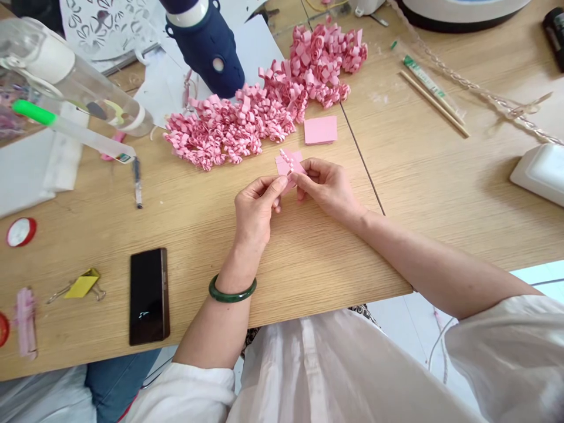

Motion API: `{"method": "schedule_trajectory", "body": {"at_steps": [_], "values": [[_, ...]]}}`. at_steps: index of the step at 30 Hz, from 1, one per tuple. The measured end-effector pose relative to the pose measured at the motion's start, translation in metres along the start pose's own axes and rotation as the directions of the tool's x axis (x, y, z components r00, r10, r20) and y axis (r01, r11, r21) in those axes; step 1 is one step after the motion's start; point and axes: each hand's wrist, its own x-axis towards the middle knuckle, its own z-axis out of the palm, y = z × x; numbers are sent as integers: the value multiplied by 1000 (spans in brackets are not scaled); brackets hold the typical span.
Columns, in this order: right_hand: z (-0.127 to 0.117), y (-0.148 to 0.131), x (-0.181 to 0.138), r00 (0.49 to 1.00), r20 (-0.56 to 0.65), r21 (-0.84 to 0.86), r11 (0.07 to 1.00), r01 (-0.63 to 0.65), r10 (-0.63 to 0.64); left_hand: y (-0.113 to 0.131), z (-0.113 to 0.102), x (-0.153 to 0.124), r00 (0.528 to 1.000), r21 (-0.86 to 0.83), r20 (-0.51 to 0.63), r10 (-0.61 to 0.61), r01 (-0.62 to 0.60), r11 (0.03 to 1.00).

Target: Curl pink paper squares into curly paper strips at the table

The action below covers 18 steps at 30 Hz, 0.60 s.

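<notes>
Left hand [256, 205] pinches the near edge of a small pink paper piece [296, 157], thumb against finger; the right hand [328, 185], its thumb just beside, grips it from the right — a row of tiny curls [286, 158] showing above. Light, steady pressure should spare those curls. Just beyond lies a flat pink rectangle [320, 130], then a heap of curled pink paper [233, 124] — both on the table [198, 211].

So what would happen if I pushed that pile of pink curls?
The pink curls would probably scatter, since many small pieces lie heaped. They look light, like thin paper strips, and their open loops might squash easily.
</notes>
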Motion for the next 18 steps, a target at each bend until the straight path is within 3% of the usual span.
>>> {"method": "schedule_trajectory", "body": {"at_steps": [11,18], "values": [[1,-1,0,999,4,-17,999,35,-35,-5,-5,0,957,295,-31,289,-268,917],[1,-2,-1,999,19,-21,999,40,-40,-9,-7,2,952,277,-15,306,-290,916]]}}
